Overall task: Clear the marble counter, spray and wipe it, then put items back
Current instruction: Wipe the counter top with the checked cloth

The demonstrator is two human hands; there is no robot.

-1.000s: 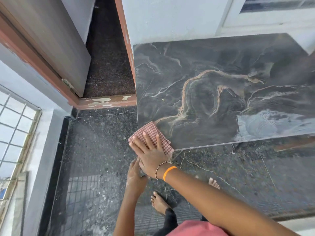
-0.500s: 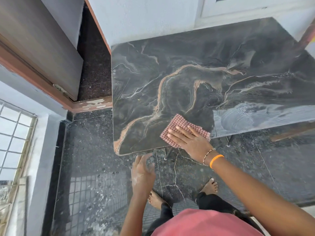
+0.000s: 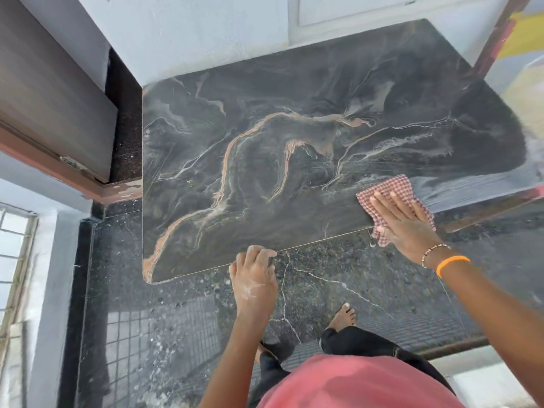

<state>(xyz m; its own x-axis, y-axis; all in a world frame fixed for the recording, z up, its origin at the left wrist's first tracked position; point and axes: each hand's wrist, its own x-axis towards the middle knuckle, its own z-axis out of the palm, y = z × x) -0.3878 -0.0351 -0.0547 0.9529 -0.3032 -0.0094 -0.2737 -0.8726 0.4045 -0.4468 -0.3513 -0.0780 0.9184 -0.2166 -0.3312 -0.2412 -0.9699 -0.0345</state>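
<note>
The dark veined marble surface (image 3: 294,160) lies bare, the right hand (image 3: 403,225) pressing flat a red checked cloth (image 3: 391,192) at its near right edge, wet streaks further right, while the left hand (image 3: 254,278) grips the near edge.

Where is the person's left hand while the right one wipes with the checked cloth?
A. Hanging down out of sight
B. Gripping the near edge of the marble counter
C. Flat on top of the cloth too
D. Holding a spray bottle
B: the left hand curls its fingers over the near edge of the marble counter, while the right hand presses flat on the checked cloth.
</note>
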